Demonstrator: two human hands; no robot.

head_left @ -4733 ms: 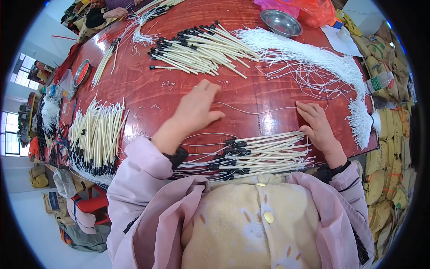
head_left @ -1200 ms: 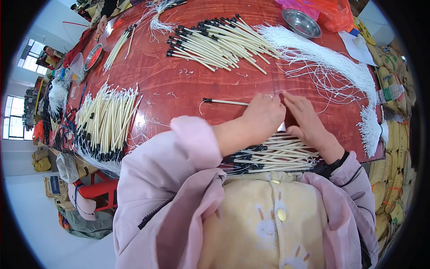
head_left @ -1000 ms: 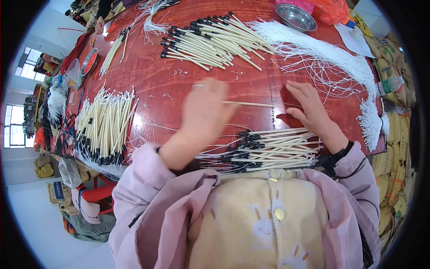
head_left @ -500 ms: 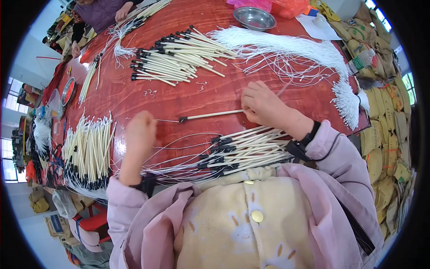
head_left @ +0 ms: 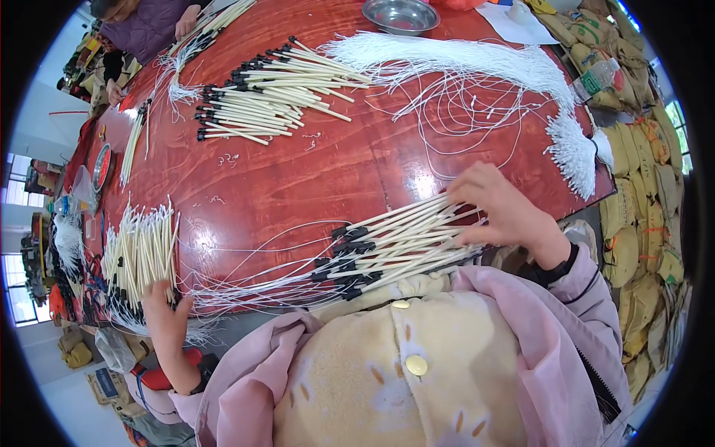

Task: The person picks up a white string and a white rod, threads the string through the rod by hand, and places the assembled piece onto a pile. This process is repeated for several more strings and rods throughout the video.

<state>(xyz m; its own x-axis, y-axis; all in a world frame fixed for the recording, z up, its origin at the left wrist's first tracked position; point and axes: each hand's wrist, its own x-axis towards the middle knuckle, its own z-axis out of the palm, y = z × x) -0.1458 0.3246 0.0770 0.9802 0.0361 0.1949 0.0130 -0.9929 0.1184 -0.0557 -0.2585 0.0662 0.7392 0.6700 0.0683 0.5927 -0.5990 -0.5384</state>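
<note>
A pile of thin cream-coloured sticks (head_left: 417, 229) lies along the near edge, black caps to the left, with long white strings trailing left from them. My right hand (head_left: 506, 208) is at the pile's right end, thumb and fingers apart, the fingertips over the stick ends; no stick is gripped. Far left, another bundle of such sticks (head_left: 145, 242) lies with its black caps toward me. By its capped end is my left hand (head_left: 165, 316), thumb apart from the fingers; its fingertips overlap the bundle, and I cannot tell whether they touch it.
The red table (head_left: 357, 160) bears a larger heap of capped sticks (head_left: 275, 89) further off. White strings (head_left: 462, 67) spread across the far right, beside a metal bowl (head_left: 402, 16). A co-worker (head_left: 145, 30) sits far left. Stacked sacks (head_left: 640, 194) stand on the right.
The single stick held between my hands is out of them, apparently down on the near pile. My left hand has moved down-left to the left bundle; my right hand has moved right and opened.
</note>
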